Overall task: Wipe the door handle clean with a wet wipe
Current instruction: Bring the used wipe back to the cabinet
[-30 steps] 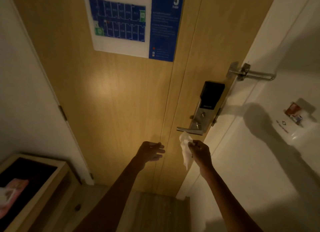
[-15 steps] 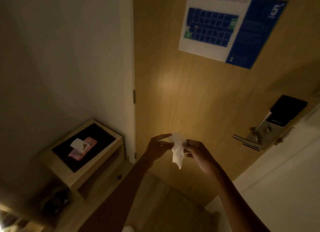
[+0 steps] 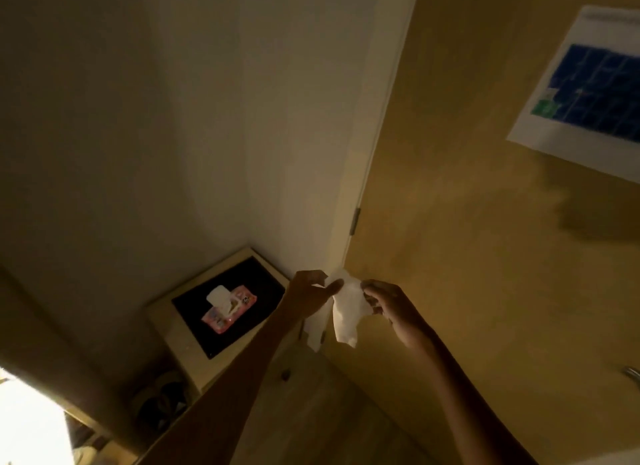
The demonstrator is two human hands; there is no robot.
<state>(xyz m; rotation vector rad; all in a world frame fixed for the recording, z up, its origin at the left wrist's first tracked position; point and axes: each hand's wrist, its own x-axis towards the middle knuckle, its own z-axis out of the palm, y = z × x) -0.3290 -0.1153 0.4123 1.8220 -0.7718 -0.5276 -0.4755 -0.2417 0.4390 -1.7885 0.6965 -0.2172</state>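
Note:
A white wet wipe (image 3: 343, 314) hangs crumpled in front of me, pinched at its top by both hands. My left hand (image 3: 310, 293) grips its left edge with thumb and fingers. My right hand (image 3: 391, 307) holds its right edge. Both hands are in front of the hinge side of the wooden door (image 3: 485, 239). Only the metal tip of the door handle (image 3: 633, 372) shows at the far right edge; the rest of the lock is out of frame.
A pink wet wipe pack (image 3: 230, 307) with its white lid up lies on the dark top of a low wooden cabinet (image 3: 194, 360) in the left corner. A floor plan sign (image 3: 588, 93) hangs on the door. Door hinge (image 3: 355, 220) sits on the frame.
The view has swung left, away from the handle and toward the cabinet. My left hand came up to the wipe and now grips it together with my right hand.

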